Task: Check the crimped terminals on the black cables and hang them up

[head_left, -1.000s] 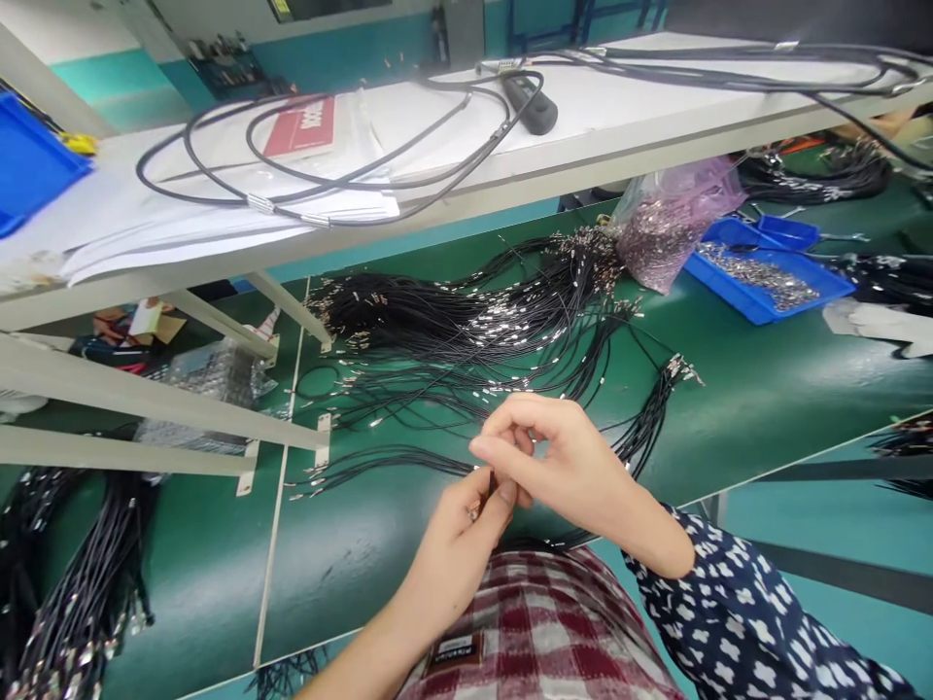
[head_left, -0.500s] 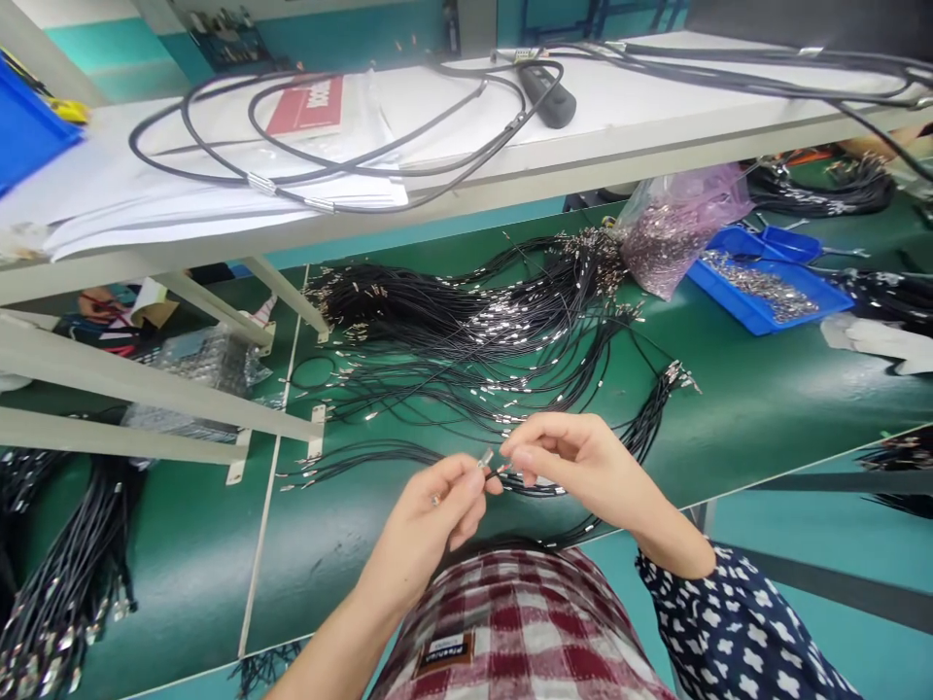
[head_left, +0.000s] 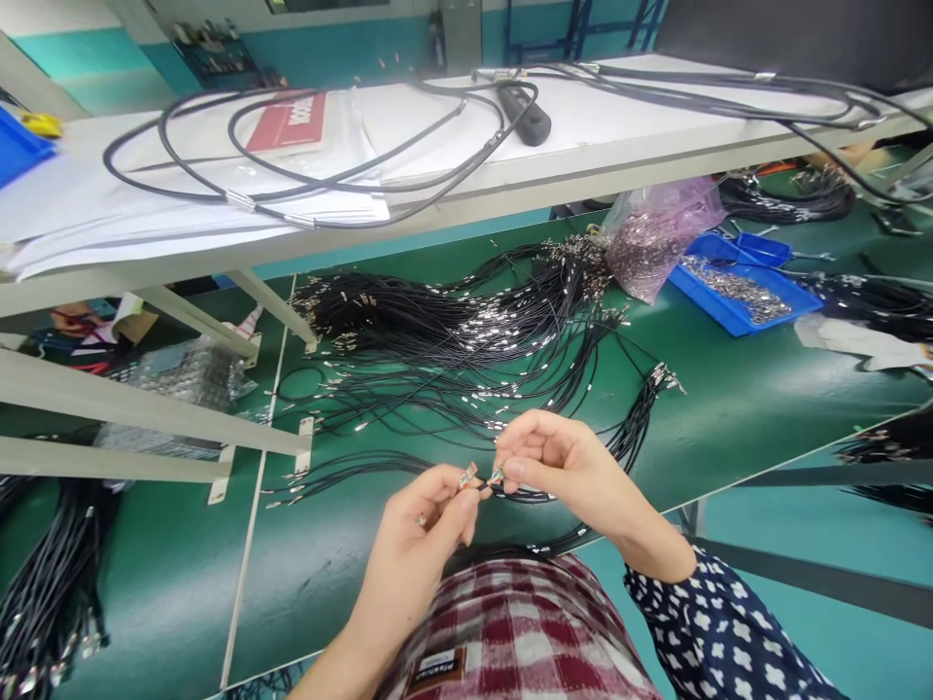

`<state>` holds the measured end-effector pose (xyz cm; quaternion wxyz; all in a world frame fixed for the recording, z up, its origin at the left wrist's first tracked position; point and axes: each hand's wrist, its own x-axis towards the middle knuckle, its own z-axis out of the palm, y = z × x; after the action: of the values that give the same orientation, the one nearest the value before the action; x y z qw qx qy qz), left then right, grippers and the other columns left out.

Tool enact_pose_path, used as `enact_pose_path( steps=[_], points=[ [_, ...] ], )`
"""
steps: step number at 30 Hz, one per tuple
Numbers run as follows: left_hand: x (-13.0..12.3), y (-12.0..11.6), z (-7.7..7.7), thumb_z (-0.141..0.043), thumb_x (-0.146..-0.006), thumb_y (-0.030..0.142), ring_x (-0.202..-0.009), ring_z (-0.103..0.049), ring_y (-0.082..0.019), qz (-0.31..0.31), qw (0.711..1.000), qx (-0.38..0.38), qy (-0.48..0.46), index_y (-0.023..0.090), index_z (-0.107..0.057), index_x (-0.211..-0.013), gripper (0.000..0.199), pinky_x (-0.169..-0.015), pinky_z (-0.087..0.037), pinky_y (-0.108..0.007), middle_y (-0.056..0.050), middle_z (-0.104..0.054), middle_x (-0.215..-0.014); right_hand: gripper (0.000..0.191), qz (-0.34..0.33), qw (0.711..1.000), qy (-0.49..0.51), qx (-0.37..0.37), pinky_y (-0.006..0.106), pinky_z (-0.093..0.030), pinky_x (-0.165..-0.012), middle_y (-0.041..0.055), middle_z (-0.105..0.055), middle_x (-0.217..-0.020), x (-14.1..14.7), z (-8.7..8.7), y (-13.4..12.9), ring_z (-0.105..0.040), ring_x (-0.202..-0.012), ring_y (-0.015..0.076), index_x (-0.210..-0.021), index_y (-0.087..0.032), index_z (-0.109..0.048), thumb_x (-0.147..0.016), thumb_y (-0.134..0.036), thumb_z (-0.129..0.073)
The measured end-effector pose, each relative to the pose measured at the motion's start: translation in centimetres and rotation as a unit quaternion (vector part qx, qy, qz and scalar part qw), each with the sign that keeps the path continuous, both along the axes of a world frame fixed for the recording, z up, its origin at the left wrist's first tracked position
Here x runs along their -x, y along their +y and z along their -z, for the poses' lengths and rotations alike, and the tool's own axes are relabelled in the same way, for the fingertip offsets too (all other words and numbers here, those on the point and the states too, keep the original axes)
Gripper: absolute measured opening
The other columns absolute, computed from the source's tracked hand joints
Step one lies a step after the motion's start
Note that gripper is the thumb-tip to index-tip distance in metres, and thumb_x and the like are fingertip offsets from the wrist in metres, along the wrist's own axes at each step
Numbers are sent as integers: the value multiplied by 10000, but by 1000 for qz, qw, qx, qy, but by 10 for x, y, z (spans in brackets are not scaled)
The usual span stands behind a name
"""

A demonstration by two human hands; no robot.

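Observation:
Just in front of the checked apron (head_left: 525, 603), my left hand (head_left: 419, 520) pinches the end of a thin black cord, with a small shiny metal fitting (head_left: 467, 475) sticking up between thumb and forefinger. Facing it, my right hand (head_left: 565, 472) has thumb and forefinger closed on a second small metal piece (head_left: 497, 476) at the cord's end. The two sets of fingertips nearly meet. What exactly joins the fittings is too small to tell. Behind the hands, loose black cords (head_left: 437, 408) with silver sleeves lie across the green table (head_left: 350, 554).
A thick bundle of black cords (head_left: 408, 316) lies farther back. To its right are a pinkish bag of small metal parts (head_left: 660, 238) and a blue tray (head_left: 729, 316) of metal fittings. A white shelf (head_left: 437, 209) with coiled cable overhangs the table; its legs (head_left: 146, 399) stand left.
My right fingertips have come closer to the left hand and now pinch a metal piece at the cord's end. The whole view has shifted slightly.

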<state>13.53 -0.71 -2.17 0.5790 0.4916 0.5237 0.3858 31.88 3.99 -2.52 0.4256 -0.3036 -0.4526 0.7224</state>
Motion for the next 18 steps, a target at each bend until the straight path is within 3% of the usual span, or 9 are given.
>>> enact_pose_path(
  steps=[12, 18],
  points=[
    [-5, -2, -1, -632, -855, 416, -524, -368, -102, -42, 999, -19, 15, 178, -625, -729, 269, -521, -308, -215, 33, -461, -556, 189, 8, 1000, -19, -10, 234, -495, -654, 2, -650, -758, 7, -1, -6, -617, -666, 109, -904, -160, -652, -812, -308, -727],
    [0, -4, 4, -717, -707, 578, -523, -443, -144, -67, 993, -24, 89, 206, -645, -686, 380, -504, -372, -247, 11, -512, -544, 145, 54, 994, -85, -39, 249, -499, -645, 20, -675, -733, 14, 0, -10, -634, -669, 135, -865, -150, -677, -787, -264, -720]
  ],
)
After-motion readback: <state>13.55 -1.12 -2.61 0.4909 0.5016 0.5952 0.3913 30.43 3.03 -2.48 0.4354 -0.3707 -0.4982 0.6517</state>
